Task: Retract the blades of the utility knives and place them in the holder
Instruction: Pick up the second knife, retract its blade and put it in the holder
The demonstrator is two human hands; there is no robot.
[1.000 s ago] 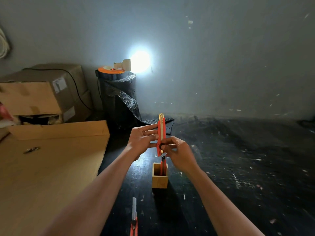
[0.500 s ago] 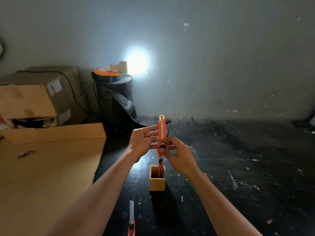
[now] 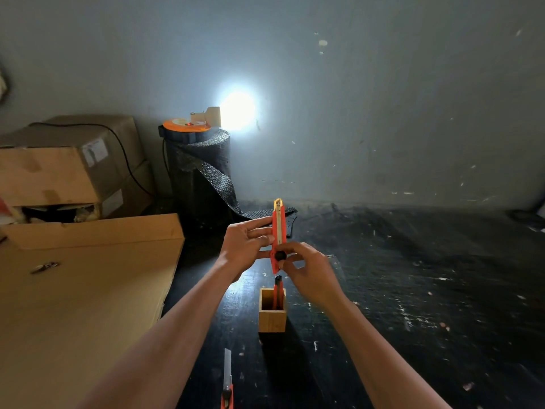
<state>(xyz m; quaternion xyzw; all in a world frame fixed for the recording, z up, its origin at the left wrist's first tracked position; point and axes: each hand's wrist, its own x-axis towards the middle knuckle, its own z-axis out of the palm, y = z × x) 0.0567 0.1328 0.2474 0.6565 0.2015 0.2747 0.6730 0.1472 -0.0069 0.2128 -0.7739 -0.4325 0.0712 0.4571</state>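
While upright, knife in both hands.

Below the hands, a knife was cut off by the bottom edge; another knife was half hidden inside the holder.

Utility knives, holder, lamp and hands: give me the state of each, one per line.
Held utility knife: upright, blade retracted.
Utility knife in holder: standing upright.
Utility knife on table: lying flat, blade extended.
Wooden holder: upright.
Lamp: on.
Left hand: steadying the held knife.
Right hand: gripping its slider.
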